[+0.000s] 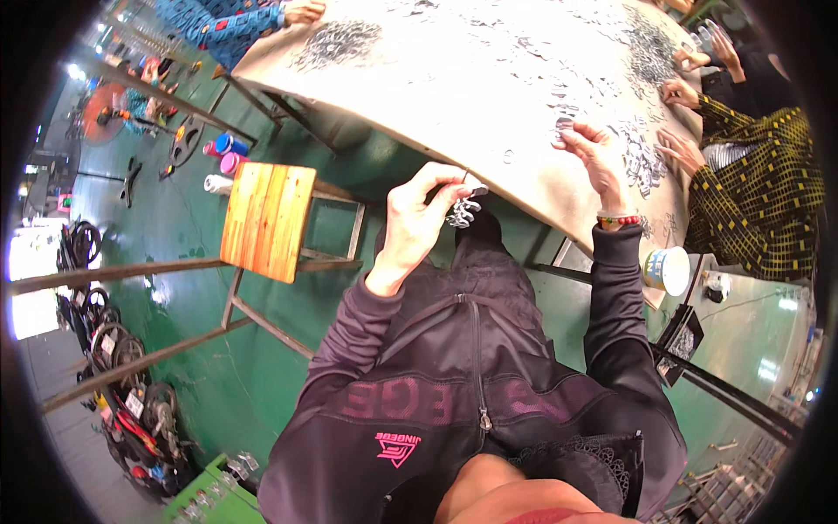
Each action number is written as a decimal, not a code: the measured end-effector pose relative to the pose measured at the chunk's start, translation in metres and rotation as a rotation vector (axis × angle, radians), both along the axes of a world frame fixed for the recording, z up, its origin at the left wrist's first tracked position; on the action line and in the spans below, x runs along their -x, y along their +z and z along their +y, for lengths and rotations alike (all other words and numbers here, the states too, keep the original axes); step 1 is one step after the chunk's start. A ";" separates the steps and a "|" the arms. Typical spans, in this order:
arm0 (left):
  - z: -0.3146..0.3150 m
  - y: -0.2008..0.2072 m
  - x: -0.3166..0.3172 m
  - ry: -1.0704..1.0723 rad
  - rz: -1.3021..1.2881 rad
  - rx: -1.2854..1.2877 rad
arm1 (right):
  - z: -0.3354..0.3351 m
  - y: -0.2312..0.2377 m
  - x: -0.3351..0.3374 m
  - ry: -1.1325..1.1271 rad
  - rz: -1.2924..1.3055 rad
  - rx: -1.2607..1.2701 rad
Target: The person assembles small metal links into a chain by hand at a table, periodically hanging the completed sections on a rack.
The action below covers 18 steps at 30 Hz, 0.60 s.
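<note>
My left hand (408, 223) is closed in a pinch just off the table's near edge. It grips a thin wire, with a bunch of small shiny metal pieces (463, 212) hanging beneath the fingers. Over the table (449, 109), my right hand (601, 157) pinches a small flat metal piece (563, 131) between thumb and fingertips; whether more than one is there I cannot tell. Many loose metal pieces (644, 166) lie on the tabletop beside the right hand. One small piece (508, 156) rests alone between my hands.
Co-workers' hands (681, 153) reach in from the right, and a blue-patterned sleeve (240, 33) at the far left. Piles of pieces (336, 45) lie farther off. A white tub (668, 271) stands at the right corner. Left of me is a wooden stool (269, 223).
</note>
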<state>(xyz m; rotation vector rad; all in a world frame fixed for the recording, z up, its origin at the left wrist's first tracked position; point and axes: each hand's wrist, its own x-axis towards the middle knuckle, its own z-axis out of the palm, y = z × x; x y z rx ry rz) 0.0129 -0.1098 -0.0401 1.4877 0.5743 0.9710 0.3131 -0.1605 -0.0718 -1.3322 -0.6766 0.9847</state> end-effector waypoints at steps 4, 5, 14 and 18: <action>-0.006 0.007 0.003 -0.064 -0.017 0.013 | -0.002 -0.005 0.045 0.017 -0.225 0.012; -0.007 0.004 0.002 -0.036 -0.058 -0.050 | -0.004 0.001 0.060 0.009 -0.192 -0.006; -0.005 0.011 0.014 -0.079 0.096 -0.180 | -0.013 0.053 0.122 0.459 0.011 -0.055; 0.001 0.007 0.014 -0.056 0.191 -0.284 | -0.007 0.069 0.139 0.411 -0.066 -0.129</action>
